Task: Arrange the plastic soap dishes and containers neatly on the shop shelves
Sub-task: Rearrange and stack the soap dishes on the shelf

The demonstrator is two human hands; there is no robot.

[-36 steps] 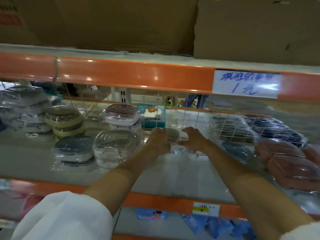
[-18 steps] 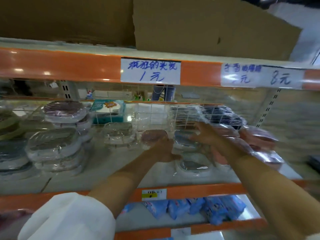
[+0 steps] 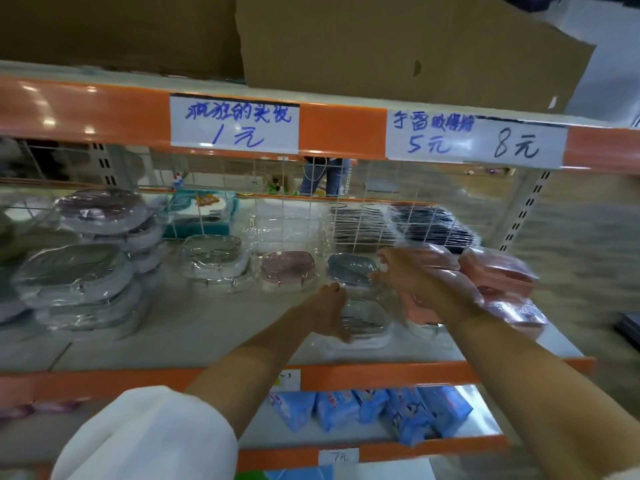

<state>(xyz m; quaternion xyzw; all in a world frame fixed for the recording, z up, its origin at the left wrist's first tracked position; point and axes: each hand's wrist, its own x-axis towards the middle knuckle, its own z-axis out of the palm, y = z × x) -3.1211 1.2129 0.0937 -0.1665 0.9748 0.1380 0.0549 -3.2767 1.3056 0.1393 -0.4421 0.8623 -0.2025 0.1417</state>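
The left hand rests with loose fingers against the clear soap dish near the shelf's front edge, while the right hand reaches, fingers spread and seemingly holding nothing, for the blue dish behind it. Better to square both with the pink dish in the back row. The pink packets crowd the right end, the wire grid stands behind.
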